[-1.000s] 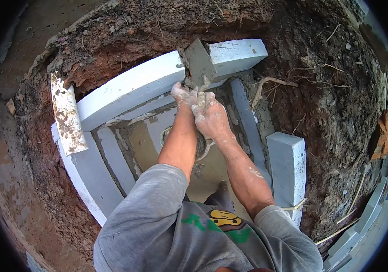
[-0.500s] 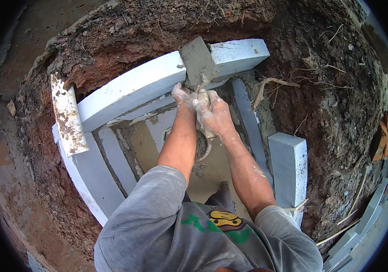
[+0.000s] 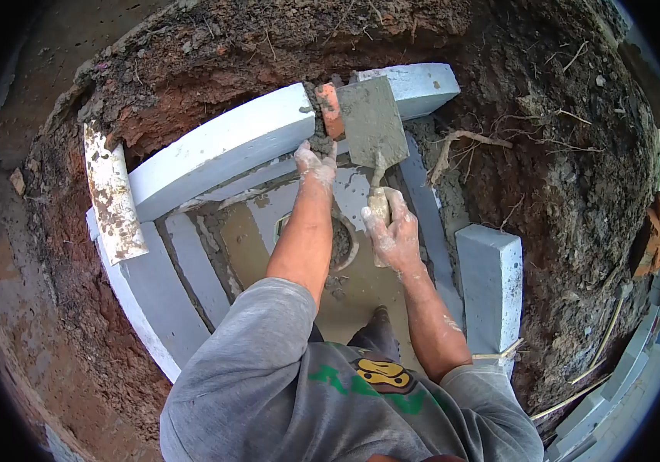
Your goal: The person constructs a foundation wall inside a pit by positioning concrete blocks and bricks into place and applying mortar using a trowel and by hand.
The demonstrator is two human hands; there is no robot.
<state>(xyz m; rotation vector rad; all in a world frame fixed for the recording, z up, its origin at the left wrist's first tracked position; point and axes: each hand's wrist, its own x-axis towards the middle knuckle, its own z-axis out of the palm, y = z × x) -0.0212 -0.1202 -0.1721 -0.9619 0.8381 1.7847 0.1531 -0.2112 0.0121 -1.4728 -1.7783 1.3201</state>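
My right hand [image 3: 395, 232] is wrapped around the handle of a mortar-smeared trowel [image 3: 372, 119]. The trowel's broad blade lies over the left part of the right-hand white block [image 3: 421, 86]. My left hand [image 3: 316, 163] is at the inner face of the wall, fingers apart, just below the gap between that block and the long white block [image 3: 226, 148]. In the gap, a piece of orange brick [image 3: 330, 110] stands with grey mortar [image 3: 317, 115] beside it. Whether my left fingertips touch the mortar is unclear.
Below my hands is a muddy pit floor [image 3: 256, 239] with a round bucket-like rim [image 3: 354, 258]. A stained white pipe piece [image 3: 114, 196] leans at the left corner. Another block [image 3: 490, 281] stands at right. Steep soil [image 3: 569, 223] with roots surrounds the walls.
My right hand and the trowel have moved right, away from my left hand. The orange brick piece in the gap, covered before by the blade, now shows. My left hand stays near the gap.
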